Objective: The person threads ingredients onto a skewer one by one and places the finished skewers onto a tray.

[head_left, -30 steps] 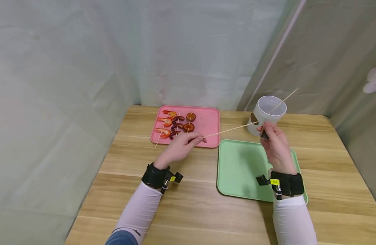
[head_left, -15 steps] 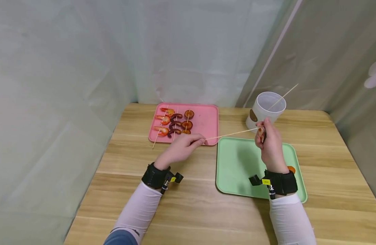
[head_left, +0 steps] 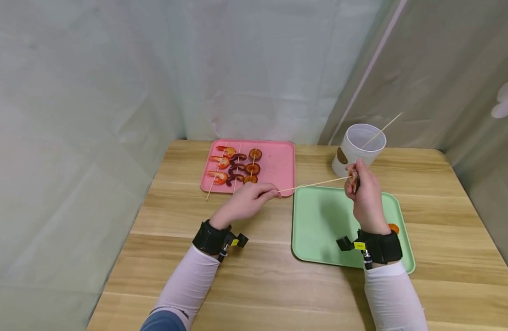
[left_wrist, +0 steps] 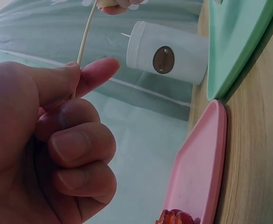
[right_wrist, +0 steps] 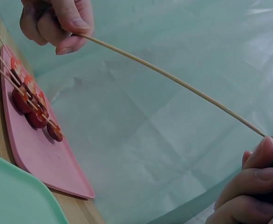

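In the head view my left hand (head_left: 251, 200) pinches one end of a thin wooden skewer (head_left: 316, 184) between thumb and forefinger, the other fingers curled in. The skewer runs rightward to a small dark-edged food piece (head_left: 354, 180) with a reddish-pale face, which my right hand (head_left: 367, 202) holds between thumb and fingers. The skewer's far end meets that face. In the right wrist view the bare skewer (right_wrist: 174, 79) bows slightly between both hands. Most of the food piece is hidden by my right fingers (right_wrist: 253, 182) there.
A pink tray (head_left: 279, 165) at the back holds shrimp skewers, curled brown pieces and round brown slices. Beneath my right hand lies a green tray (head_left: 320, 230) with an orange piece (head_left: 393, 228). A white cup (head_left: 353, 158) behind it holds a skewer (head_left: 390, 124).
My right hand has shifted slightly left and turned the food piece toward the skewer. The skewer's far end, earlier above the piece, now meets it. My left hand has barely moved.
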A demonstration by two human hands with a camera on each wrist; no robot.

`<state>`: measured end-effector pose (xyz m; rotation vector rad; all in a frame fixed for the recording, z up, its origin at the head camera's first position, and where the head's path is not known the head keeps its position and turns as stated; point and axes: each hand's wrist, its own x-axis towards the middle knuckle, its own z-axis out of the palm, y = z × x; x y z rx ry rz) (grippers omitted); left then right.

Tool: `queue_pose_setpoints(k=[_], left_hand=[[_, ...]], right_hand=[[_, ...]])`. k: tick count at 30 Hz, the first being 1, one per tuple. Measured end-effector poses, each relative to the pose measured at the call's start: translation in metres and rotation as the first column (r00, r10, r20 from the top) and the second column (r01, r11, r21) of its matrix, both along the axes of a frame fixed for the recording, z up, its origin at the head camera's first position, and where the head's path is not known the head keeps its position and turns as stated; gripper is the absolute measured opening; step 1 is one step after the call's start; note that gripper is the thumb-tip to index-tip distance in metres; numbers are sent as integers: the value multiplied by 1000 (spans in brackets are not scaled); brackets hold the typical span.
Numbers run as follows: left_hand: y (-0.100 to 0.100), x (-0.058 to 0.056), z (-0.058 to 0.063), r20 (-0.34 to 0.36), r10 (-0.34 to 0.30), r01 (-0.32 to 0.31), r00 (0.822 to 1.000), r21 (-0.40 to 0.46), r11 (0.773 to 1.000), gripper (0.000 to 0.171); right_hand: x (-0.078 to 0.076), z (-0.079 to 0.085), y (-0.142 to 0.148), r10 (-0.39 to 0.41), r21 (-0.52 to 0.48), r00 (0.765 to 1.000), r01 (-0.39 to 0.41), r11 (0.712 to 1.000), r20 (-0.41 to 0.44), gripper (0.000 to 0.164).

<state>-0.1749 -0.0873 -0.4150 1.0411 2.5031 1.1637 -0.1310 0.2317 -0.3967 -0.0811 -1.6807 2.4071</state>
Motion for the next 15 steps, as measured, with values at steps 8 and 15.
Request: queue_pose_setpoints(k=[8, 15], left_hand=[[-1, 1, 1, 14, -11, 11, 1000, 0, 1000, 31], [-1, -1, 0, 13, -14, 14, 1000, -4, 1000, 30]], right_hand=[[0, 1, -1, -22, 8, 1000, 22, 1000, 15, 37], [0, 2, -1, -28, 3, 999, 28, 1000, 17, 36]])
